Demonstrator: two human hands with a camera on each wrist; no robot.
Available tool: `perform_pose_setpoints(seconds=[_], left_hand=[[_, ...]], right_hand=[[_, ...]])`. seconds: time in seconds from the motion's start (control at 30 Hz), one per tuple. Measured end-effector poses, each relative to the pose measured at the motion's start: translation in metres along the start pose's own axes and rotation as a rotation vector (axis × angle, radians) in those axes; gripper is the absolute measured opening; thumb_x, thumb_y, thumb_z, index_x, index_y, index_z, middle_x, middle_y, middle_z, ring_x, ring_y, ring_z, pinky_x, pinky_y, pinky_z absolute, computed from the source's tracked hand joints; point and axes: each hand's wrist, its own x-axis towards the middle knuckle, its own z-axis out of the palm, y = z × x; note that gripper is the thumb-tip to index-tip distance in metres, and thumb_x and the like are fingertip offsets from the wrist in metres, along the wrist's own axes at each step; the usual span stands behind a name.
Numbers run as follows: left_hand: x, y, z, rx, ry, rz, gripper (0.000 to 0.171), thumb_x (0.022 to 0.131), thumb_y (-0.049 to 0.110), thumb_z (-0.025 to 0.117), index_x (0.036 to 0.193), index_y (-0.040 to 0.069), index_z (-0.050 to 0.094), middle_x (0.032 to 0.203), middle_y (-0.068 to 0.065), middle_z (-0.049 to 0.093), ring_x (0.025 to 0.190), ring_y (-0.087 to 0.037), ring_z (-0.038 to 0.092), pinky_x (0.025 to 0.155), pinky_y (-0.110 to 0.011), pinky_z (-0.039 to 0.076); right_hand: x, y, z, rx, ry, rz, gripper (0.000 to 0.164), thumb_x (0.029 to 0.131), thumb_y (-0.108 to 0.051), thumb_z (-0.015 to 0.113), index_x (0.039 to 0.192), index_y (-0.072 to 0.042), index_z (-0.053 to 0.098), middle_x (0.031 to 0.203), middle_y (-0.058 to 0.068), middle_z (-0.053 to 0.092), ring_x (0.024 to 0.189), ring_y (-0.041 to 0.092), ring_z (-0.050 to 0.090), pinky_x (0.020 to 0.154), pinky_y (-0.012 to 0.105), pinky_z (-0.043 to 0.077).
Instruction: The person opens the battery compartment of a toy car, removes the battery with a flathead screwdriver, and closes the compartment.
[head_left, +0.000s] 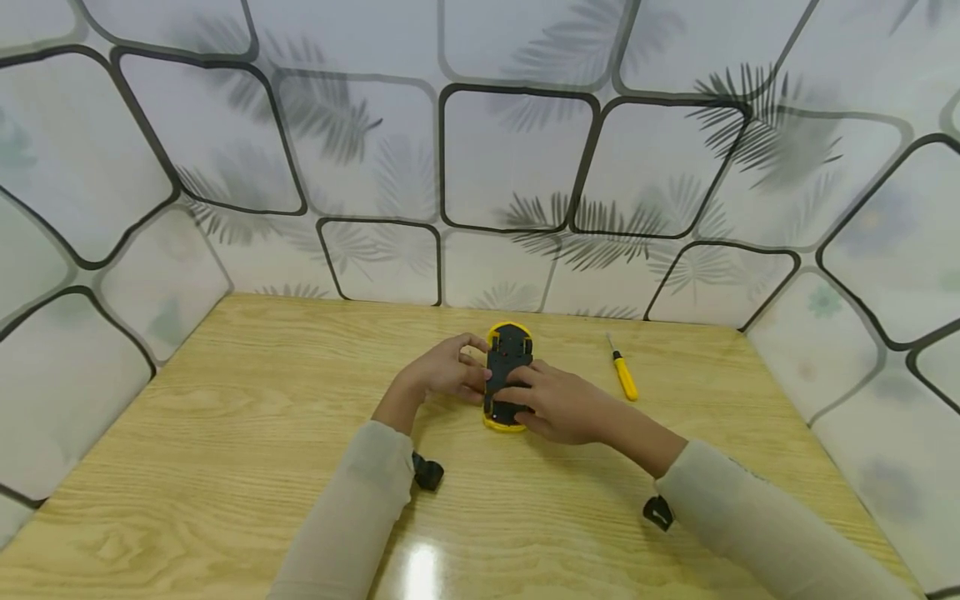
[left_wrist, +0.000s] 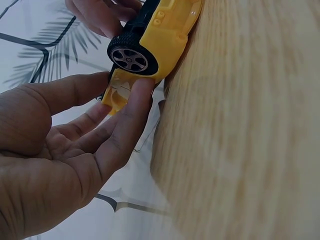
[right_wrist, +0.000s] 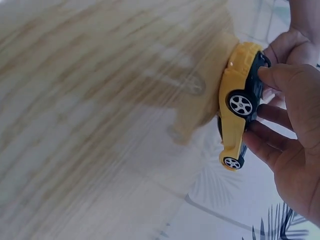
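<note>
A yellow toy car (head_left: 507, 342) lies upside down on the wooden table, its black underside facing up. From its left side my left hand (head_left: 452, 368) holds it. The left wrist view shows that hand's (left_wrist: 75, 145) thumb and a finger pinching the body beside a wheel (left_wrist: 131, 59). My right hand (head_left: 558, 402) comes from the right with bent fingers over the underside. In the right wrist view its (right_wrist: 297, 117) thumb and fingers touch the black base along the car (right_wrist: 235, 107). The palm side of the left hand is hidden in the head view.
A screwdriver (head_left: 624, 375) with a yellow and black handle lies on the table (head_left: 225, 433) to the right of the car. Patterned white cloth (head_left: 510, 158) stands behind the table and along both sides. A black wrist device (head_left: 429, 473) shows beside the left sleeve.
</note>
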Motion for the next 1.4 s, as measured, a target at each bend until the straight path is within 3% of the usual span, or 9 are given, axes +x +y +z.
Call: perform_pose_setpoints(seconds=[0.23,0.43,0.73,1.4], left_hand=[[-0.001,0.001,0.000,0.000,-0.014,0.003,0.047,0.099,-0.004,0.061,0.142,0.007,0.044,0.124,-0.023,0.063,0.099,-0.032,0.071,0.082,-0.044,0.063],[-0.001,0.002,0.000,0.000,-0.016,0.004,0.048,0.099,-0.003,0.061,0.142,0.007,0.043,0.125,-0.024,0.062,0.100,-0.033,0.071,0.083,-0.045,0.063],[-0.001,0.000,0.001,0.001,-0.007,0.006,0.047,0.098,-0.005,0.060,0.141,0.007,0.043,0.124,-0.024,0.061,0.099,-0.033,0.070,0.081,-0.045,0.063],[0.002,0.000,0.000,-0.014,-0.014,-0.007,0.046,0.098,-0.006,0.061,0.138,0.009,0.042,0.126,-0.024,0.059,0.099,-0.034,0.070,0.083,-0.044,0.063]], right_hand=[[0.000,0.009,-0.009,0.055,0.069,0.027,0.036,0.100,-0.023,0.069,0.135,-0.013,0.065,0.130,0.010,0.062,0.108,0.026,0.059,0.088,0.041,0.056],[0.003,0.024,-0.012,0.097,0.115,0.098,0.036,0.100,-0.022,0.069,0.134,-0.009,0.065,0.128,0.012,0.063,0.110,0.029,0.060,0.090,0.045,0.055],[0.007,0.045,-0.006,0.210,0.107,0.249,0.043,0.103,-0.025,0.066,0.140,-0.004,0.059,0.130,0.018,0.061,0.117,0.035,0.060,0.097,0.053,0.053],[0.015,0.050,0.005,0.413,0.048,0.376,0.059,0.094,-0.040,0.076,0.140,-0.007,0.059,0.132,0.016,0.061,0.115,0.034,0.063,0.095,0.047,0.056]])
